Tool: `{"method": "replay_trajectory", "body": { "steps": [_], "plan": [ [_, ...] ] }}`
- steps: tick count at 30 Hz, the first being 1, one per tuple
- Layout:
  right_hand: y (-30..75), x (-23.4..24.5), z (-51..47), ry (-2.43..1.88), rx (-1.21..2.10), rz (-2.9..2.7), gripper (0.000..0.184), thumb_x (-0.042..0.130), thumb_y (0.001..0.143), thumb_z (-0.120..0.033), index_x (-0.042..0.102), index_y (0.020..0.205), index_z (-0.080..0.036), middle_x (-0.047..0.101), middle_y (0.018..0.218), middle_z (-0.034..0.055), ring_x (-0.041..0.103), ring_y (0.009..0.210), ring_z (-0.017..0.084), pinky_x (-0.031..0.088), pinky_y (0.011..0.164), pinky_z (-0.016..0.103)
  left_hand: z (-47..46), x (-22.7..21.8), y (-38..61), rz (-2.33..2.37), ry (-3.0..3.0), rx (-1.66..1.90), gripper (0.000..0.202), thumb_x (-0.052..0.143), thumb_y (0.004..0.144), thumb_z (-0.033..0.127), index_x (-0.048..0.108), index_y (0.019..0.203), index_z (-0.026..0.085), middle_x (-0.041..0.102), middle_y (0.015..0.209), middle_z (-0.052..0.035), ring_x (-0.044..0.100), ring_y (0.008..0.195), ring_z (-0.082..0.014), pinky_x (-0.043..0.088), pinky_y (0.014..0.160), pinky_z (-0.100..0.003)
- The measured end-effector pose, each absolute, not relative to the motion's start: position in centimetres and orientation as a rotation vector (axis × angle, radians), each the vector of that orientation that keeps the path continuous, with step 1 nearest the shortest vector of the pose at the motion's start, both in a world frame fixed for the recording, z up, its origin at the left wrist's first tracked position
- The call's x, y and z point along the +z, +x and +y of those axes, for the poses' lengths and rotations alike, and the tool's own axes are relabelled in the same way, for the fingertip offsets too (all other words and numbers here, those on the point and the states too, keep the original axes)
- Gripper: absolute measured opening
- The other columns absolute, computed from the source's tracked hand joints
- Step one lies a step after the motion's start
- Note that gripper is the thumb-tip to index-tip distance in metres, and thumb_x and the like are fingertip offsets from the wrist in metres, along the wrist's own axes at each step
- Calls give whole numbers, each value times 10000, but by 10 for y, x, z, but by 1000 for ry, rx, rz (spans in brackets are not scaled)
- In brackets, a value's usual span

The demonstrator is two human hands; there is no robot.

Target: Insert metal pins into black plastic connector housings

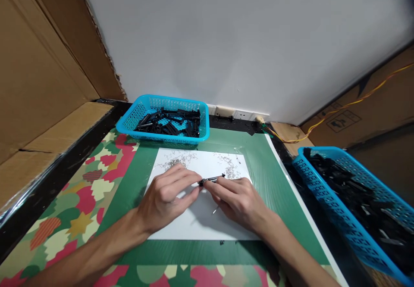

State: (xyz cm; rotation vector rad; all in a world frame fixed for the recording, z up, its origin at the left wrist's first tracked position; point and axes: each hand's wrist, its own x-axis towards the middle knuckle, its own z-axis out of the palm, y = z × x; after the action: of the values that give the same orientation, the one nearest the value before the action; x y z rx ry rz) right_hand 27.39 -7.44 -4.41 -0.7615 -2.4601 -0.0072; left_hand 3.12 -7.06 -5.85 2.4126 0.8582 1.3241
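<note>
Above a white sheet (181, 229), both hands meet at a small black plastic part (211, 179) with a shiny rod along it. My left hand (170, 190) pinches its left end between thumb and fingers. From the other side, my right hand (237, 196) grips the part from below and in front. A thin metal tip (215, 210) sticks out under the right palm; the rest of that tool is hidden. Behind the left hand lies a pile of tiny wire pieces (174, 162). More small wire pieces (230, 166) are scattered behind the right hand.
A blue basket (161, 138) of black parts stands at the back left. Another blue basket (336, 209), heaped with dark parts, is at the right. Cardboard (45, 63) walls the left side. A yellow-red cable (310, 129) runs from the power strip (242, 114) along the wall.
</note>
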Motion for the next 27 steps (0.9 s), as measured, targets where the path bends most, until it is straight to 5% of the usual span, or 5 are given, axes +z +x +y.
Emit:
{"method": "replay_trajectory", "body": {
  "steps": [9, 18, 27],
  "plan": [
    [276, -53, -72, -822, 56, -2329, 228, 567, 1025, -93, 677, 1211, -167, 672, 747, -25, 542, 568, 88, 356, 522, 257, -72, -54, 33, 953, 2348, 1383, 267, 726, 931, 61, 709, 1168, 184, 790, 1022, -69, 693, 917, -206, 571, 816, -363],
    [279, -44, -72, -669, -224, -2414, 258, 534, 1026, -46, 671, 1228, -131, 521, 662, -47, 423, 523, 107, 292, 485, 295, -71, -56, 33, 892, 2385, 1382, 249, 737, 930, 70, 715, 1159, 167, 796, 1024, -81, 690, 908, -215, 578, 816, -376],
    [286, -41, -75, -643, -192, -2485, 288, 565, 1019, -48, 639, 1281, -143, 560, 711, -29, 466, 572, 118, 347, 516, 294, -69, -56, 32, 753, 2420, 1420, 297, 754, 913, 47, 709, 1191, 142, 802, 1038, -104, 706, 906, -220, 570, 791, -372]
  ]
}}
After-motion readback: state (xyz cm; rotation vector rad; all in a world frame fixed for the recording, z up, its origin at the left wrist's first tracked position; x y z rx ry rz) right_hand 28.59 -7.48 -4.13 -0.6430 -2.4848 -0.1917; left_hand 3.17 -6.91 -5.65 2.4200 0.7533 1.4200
